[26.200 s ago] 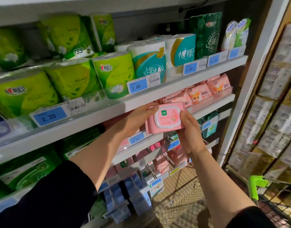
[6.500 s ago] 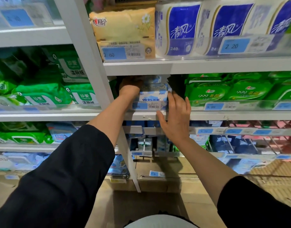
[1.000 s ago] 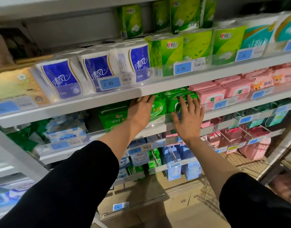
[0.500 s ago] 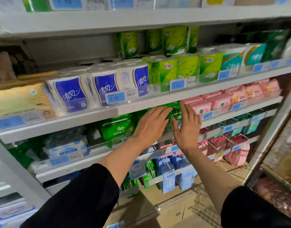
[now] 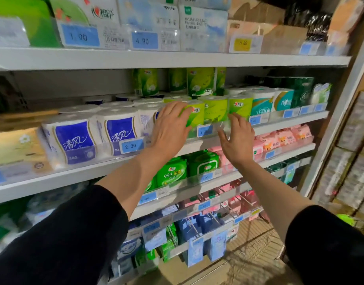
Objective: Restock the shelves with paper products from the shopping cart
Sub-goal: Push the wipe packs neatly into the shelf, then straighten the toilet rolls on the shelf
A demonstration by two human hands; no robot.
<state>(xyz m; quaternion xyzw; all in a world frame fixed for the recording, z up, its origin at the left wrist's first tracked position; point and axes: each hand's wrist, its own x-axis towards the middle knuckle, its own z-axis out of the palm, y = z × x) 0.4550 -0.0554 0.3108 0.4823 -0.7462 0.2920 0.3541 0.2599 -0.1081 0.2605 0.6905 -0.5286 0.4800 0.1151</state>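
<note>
stage: straightening stock, mid-task | left hand [image 5: 170,128]: fingers spread, flat on green roll [image 5: 194,117], centre frame | right hand [image 5: 237,138]: released, empty, just beside rolls | shelves [image 5: 290,123]: look well filled | cart [image 5: 257,246]: lower right, contents hidden, remainder unclear

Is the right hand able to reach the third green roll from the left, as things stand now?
Probably yes. The right hand is open, holds nothing, and hovers just below and in front of that green roll. Only the low clear shelf lip stands between them.
</note>
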